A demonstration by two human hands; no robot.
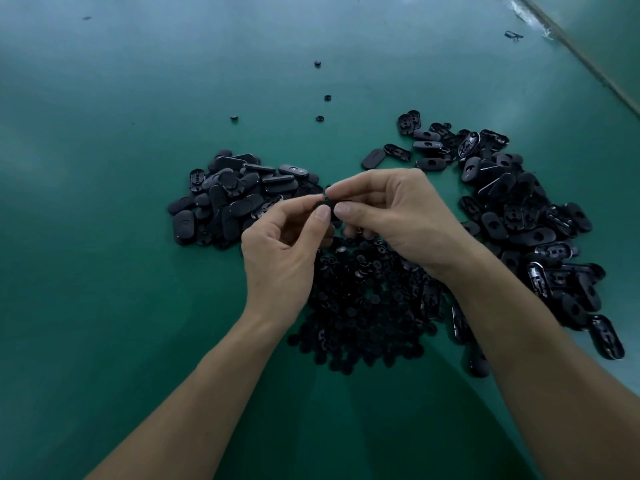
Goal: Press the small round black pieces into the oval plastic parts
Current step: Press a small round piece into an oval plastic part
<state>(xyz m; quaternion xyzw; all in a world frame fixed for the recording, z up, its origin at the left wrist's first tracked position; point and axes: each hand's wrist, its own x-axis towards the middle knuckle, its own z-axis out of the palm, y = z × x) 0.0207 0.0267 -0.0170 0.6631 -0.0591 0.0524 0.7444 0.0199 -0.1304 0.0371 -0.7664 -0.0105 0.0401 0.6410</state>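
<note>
Evidently the pressing is under way, and to do it well the thumbs should bear squarely on the round piece while the fingers behind back up the oval shell, so the piece goes in level rather than cocked to one side; judging by the grip, a short firm squeeze should serve better than a twist. The left hand [282, 247] and the right hand [401, 216] meet fingertip to fingertip, both pinching one small black part [329, 203] between thumb and forefinger; it is so covered that I cannot tell whether the round piece is already seated. The part is raised off the counter [104, 202], just above the far edge of the heap of round black pieces [363, 306], which lies under and near the wrists. To the left of the hands sits a pile of oval plastic parts [232, 199], mostly smooth side up. To the right a looser spread of oval parts [519, 216] shows open holes, probably those not yet fitted. Farther off, a few stray round pieces [327, 98] lie well apart.
</note>
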